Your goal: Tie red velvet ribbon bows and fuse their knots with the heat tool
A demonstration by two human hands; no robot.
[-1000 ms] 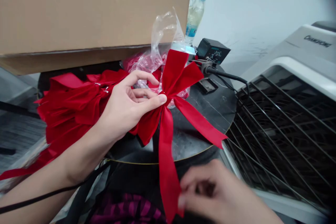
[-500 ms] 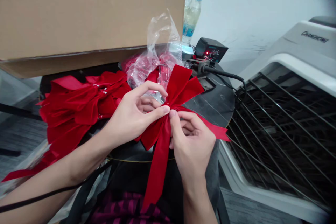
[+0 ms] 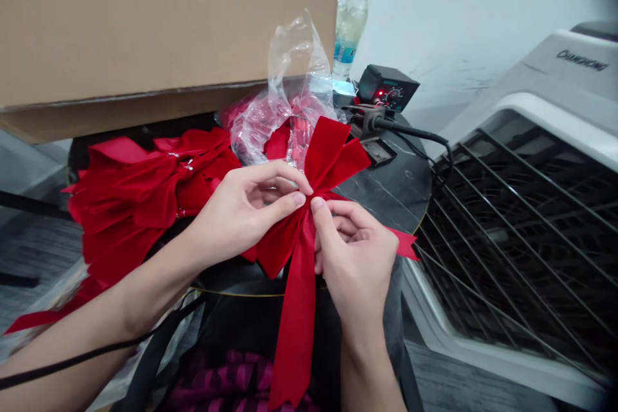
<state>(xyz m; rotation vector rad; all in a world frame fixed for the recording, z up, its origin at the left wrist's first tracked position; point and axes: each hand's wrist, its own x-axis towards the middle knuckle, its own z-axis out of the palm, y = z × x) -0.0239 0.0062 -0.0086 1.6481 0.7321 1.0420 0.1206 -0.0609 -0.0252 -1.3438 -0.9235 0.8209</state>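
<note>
A red velvet bow point(image 3: 328, 148) with long notched tails is held up over the near side of the round black table point(image 3: 396, 196). My left hand point(image 3: 251, 206) pinches thumb and forefinger together at the bow's centre knot. My right hand point(image 3: 355, 257) grips the bow just right of the knot, its thumb on top and its other fingers curled behind. One tail hangs down toward my lap; another sticks out to the right behind my right hand. Several more red bows point(image 3: 140, 187) lie heaped left of my left hand, with shiny ties at their middles.
Behind the bow sits a clear plastic bag point(image 3: 294, 77) with red material in it. A cardboard box point(image 3: 164, 26) rises at the back left. Two bottles point(image 3: 350, 29), a black control box point(image 3: 387, 88) with a cable, and a white Changhong appliance point(image 3: 512, 84) stand farther right.
My left forefinger has come down onto the knot beside the thumb. The hanging tail has swung slightly right and lower. My right hand keeps its hold.
</note>
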